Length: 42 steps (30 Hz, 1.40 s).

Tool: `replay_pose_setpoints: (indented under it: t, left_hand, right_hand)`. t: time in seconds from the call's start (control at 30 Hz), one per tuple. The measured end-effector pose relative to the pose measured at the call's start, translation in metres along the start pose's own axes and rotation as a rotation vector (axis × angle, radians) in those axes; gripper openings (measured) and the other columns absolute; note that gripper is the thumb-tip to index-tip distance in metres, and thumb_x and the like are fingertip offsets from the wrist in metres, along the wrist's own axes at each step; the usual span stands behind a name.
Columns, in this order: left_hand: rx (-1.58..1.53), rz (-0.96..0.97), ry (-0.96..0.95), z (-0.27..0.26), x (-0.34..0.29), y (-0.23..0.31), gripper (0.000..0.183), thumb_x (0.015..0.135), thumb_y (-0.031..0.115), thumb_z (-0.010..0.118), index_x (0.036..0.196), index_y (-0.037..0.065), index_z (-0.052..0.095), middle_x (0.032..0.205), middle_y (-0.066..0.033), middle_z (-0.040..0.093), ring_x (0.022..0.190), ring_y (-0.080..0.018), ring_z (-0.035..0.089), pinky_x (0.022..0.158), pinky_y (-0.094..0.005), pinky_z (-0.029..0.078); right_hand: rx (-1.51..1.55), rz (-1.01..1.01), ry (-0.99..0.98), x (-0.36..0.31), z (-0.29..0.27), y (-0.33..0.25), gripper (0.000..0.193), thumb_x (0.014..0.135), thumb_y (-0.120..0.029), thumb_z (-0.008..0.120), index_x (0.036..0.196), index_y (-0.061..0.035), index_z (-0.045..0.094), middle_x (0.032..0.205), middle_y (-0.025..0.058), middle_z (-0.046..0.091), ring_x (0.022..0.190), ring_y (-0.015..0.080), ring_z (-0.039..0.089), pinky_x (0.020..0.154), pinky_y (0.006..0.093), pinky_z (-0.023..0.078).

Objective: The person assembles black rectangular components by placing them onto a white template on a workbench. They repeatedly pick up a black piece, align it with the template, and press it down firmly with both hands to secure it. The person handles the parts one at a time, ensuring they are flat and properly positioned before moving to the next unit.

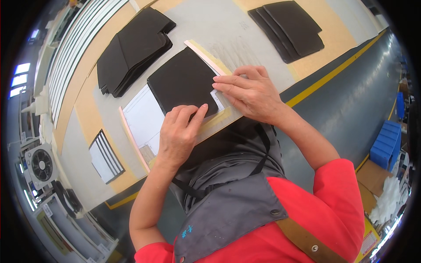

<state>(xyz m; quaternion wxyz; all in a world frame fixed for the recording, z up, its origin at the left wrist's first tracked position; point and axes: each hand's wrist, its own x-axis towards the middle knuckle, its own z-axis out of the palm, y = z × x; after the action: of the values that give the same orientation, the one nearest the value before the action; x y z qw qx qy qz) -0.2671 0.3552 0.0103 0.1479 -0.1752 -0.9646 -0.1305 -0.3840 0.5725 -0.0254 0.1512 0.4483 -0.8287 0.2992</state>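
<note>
A black flat panel [182, 79] with a notched corner lies over a white paper template [142, 115] on the table. Its sheet looks like leather or a similar smooth material. My left hand [180, 133] rests on the panel's near edge, fingers bent and apart, with one fingertip pressing near the notch. My right hand [252, 92] is at the panel's right edge beside the notch, its fingertips close together and closed on that edge. Pink-white strips [133, 139] border the template on both sides, with yellowish tape along them.
A stack of black panels [131, 50] lies at the far left and another stack [291, 28] at the far right. A striped black-and-white piece [106, 154] sits near the left. The table's near edge runs by my apron. A fan [41, 164] and blue bins [386, 142] stand beyond.
</note>
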Motion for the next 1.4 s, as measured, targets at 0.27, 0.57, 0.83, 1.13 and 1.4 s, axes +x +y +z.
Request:
replay_pose_setpoints:
  t: [0.27, 0.57, 0.83, 1.13, 1.4]
  left_hand:
    - [-0.005, 0.0, 0.003, 0.0, 0.002, 0.002, 0.043, 0.072, -0.005, 0.069, 0.114, 0.005, 0.076, 0.098, -0.0084, 0.065, 0.092, -0.0265, 0.065, 0.081, -0.0373, 0.055]
    - [-0.004, 0.001, 0.006, 0.001, 0.001, 0.002, 0.046, 0.07, -0.006, 0.069, 0.114, 0.004, 0.075, 0.098, -0.0085, 0.065, 0.091, -0.0266, 0.065, 0.08, -0.0374, 0.055]
    - [-0.002, 0.01, 0.001, 0.001, 0.001, 0.001, 0.047, 0.07, -0.005, 0.07, 0.115, 0.004, 0.075, 0.099, -0.0079, 0.064, 0.091, -0.0262, 0.064, 0.08, -0.0374, 0.054]
    - [-0.01, 0.002, 0.007, 0.001, 0.0, 0.001, 0.046, 0.07, -0.006, 0.07, 0.115, 0.004, 0.075, 0.1, -0.008, 0.065, 0.091, -0.0263, 0.064, 0.08, -0.0373, 0.054]
    - [-0.04, -0.05, 0.02, -0.004, -0.007, 0.0, 0.044, 0.072, -0.011, 0.068, 0.113, 0.002, 0.075, 0.097, -0.0093, 0.066, 0.086, -0.0266, 0.064, 0.075, -0.0372, 0.054]
  right_hand:
    - [-0.012, -0.005, -0.005, 0.0, 0.0, 0.0, 0.026, 0.089, -0.02, 0.075, 0.115, -0.0176, 0.078, 0.119, -0.0108, 0.074, 0.105, 0.0173, 0.058, 0.092, 0.0325, 0.04]
    - [0.036, 0.031, 0.019, -0.001, -0.001, 0.001, 0.024, 0.09, -0.017, 0.072, 0.114, -0.0159, 0.078, 0.121, -0.0075, 0.073, 0.106, 0.0189, 0.059, 0.095, 0.0342, 0.041]
    - [0.367, 0.265, 0.139, 0.001, -0.016, 0.012, 0.024, 0.098, -0.009, 0.062, 0.119, -0.0093, 0.074, 0.122, 0.0073, 0.073, 0.107, 0.026, 0.06, 0.095, 0.0355, 0.049]
    - [0.391, 0.303, 0.132, 0.003, -0.018, 0.012, 0.024, 0.099, -0.009, 0.061, 0.119, -0.0088, 0.075, 0.124, 0.0076, 0.073, 0.108, 0.0264, 0.06, 0.097, 0.0356, 0.049]
    - [0.382, 0.287, 0.134, 0.002, -0.018, 0.012, 0.025, 0.098, -0.008, 0.062, 0.119, -0.0084, 0.075, 0.123, 0.0075, 0.073, 0.108, 0.0262, 0.06, 0.097, 0.0351, 0.049]
